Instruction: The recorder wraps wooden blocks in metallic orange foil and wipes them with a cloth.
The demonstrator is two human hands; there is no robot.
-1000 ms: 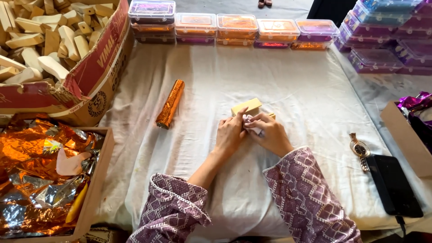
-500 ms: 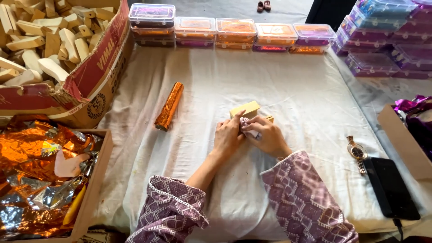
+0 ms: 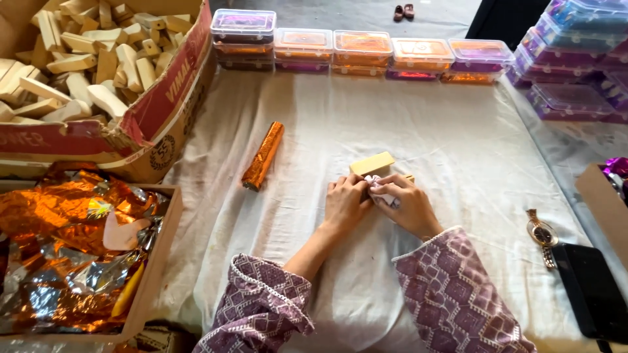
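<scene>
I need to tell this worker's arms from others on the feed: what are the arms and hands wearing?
Both hands, left hand and right hand, are bare: no gloves, no rings or watch that I can make out. Loose purple sleeves with a pale diamond pattern and pale scalloped trim cover the arms, leaving the left forearm bare.

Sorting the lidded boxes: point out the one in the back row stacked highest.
The purple-lidded box at the row's left end; it tops a taller stack than the orange-lidded box beside it.
</scene>
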